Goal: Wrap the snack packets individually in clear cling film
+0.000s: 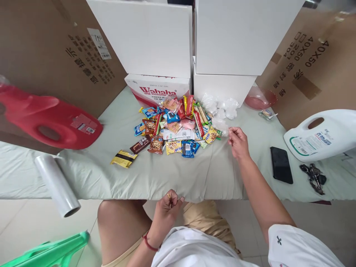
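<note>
A seated person's two bare hands are at a table covered with a pale green cloth (217, 181). At its centre lies a loose heap of wrapped snacks (180, 134), in front of a red-and-white Wahaha box (162, 88). A clear plastic bag (220, 125) lies at the heap's right edge, just in front of a cluster of crumpled plastic (219, 105).

The right hand (239, 142) reaches forward, its thumb and fingertips pinched together — seemingly on the bag's near edge. The left hand (169, 207) is curled closed by the table's front edge, with nothing visible in it.

Such thin film likely handles best with a light pinch and a slow lift, so that neighbouring packets aren't dragged along. The idle left hand could steady the heap — or take the bag's other side to keep it from crumpling.
</note>
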